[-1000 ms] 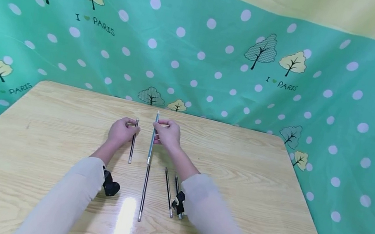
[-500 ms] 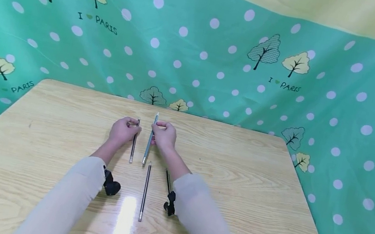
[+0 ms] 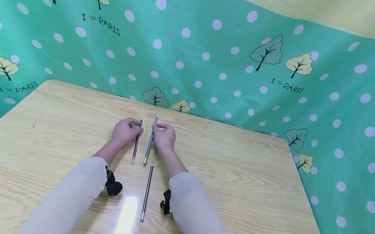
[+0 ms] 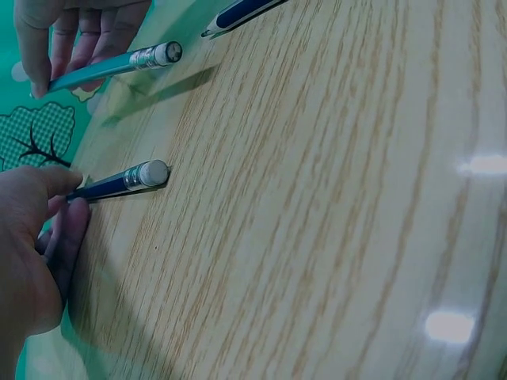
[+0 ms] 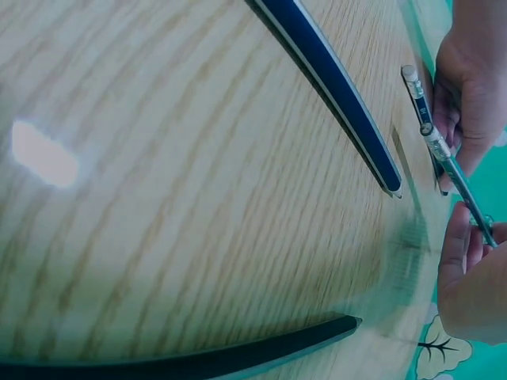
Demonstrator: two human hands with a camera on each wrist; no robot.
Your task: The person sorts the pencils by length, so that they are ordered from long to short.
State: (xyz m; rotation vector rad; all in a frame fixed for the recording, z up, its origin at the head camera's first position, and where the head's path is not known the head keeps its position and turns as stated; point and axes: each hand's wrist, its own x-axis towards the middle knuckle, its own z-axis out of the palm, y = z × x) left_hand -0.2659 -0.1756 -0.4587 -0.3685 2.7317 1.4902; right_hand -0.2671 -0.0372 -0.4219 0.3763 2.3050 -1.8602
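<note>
My left hand (image 3: pixel 124 131) pinches a dark striped pencil (image 3: pixel 135 151) near its far end. In the left wrist view that pencil lies along the wood, its white eraser (image 4: pixel 154 172) toward me. Just to its right, my right hand (image 3: pixel 166 136) holds a teal-blue pencil (image 3: pixel 148 150) between thumb and fingers, point away from me and slightly tilted. A shadow apart from the teal pencil shows it raised off the table in the left wrist view. Nearer to me, a third pencil (image 3: pixel 147 191), dark with pale stripes, lies pointing away.
Another dark pencil (image 5: pixel 269 348) lies on the table beneath my right forearm, hidden in the head view. Black wrist cameras (image 3: pixel 113 185) hang below both sleeves. The wooden table (image 3: pixel 252 195) ends at a green dotted curtain (image 3: pixel 219 64).
My right hand has shifted slightly left, bringing the teal pencil nearer the left one and tilting it. The right forearm now covers the pencils seen at the right earlier. My left hand keeps its grip.
</note>
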